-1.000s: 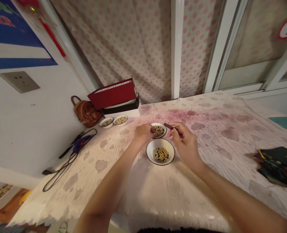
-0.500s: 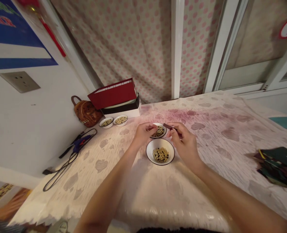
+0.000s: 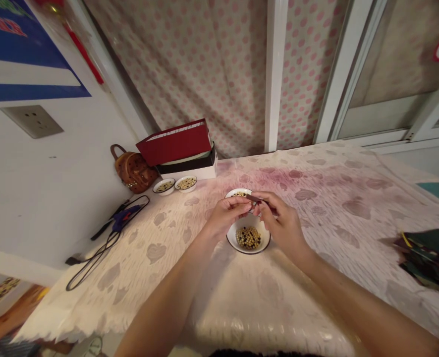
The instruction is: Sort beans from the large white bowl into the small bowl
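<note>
A white bowl (image 3: pixel 264 243) with light and dark beads sits in the middle of the table. A smaller dish (image 3: pixel 231 192) of beads stands just behind it, partly hidden by my fingers. My left hand (image 3: pixel 225 218) hovers over the near bowl's left rim, its fingertips pinched together on something too small to make out. My right hand (image 3: pixel 282 223) is closed on a thin dark stick (image 3: pixel 254 199) whose tip points left toward my left fingertips. Both hands meet above the gap between the two dishes.
Two small dishes (image 3: pixel 175 185) of beads stand at the back left by a brown bag (image 3: pixel 134 171) and stacked boxes (image 3: pixel 182 148) with a red lid. A blue tool with a black cord (image 3: pixel 111 228) lies at the left. Dark folded cloth (image 3: pixel 427 253) rests at the right edge.
My left hand has drawn back from the far dish toward me and now meets the stick's tip over the near bowl. The view shifted slightly.
</note>
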{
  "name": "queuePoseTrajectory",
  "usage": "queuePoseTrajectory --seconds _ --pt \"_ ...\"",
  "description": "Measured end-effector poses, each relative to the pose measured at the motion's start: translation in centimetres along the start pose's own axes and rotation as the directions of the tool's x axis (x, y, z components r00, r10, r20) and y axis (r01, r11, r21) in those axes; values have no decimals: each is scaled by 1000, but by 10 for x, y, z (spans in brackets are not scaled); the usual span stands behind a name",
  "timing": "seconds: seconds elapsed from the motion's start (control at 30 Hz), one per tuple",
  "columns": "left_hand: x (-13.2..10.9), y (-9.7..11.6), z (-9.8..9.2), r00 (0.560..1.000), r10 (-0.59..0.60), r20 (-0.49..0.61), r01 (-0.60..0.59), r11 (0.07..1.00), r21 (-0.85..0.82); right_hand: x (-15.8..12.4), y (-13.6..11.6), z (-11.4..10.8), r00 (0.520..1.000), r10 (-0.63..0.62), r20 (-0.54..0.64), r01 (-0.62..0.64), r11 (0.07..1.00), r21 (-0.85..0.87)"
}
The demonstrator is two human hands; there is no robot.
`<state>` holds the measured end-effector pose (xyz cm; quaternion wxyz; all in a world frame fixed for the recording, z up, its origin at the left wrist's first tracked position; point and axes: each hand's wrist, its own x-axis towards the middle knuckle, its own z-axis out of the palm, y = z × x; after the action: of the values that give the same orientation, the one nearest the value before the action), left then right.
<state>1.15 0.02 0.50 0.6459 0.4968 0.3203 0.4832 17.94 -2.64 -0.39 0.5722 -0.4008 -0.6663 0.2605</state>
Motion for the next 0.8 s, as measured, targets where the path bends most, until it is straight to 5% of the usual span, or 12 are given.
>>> queuePoseTrajectory --seconds 0.8 --pt "0 1 -1 991 114 -76 -98 976 193 0 1 -1 1000 22 10 -21 998 -54"
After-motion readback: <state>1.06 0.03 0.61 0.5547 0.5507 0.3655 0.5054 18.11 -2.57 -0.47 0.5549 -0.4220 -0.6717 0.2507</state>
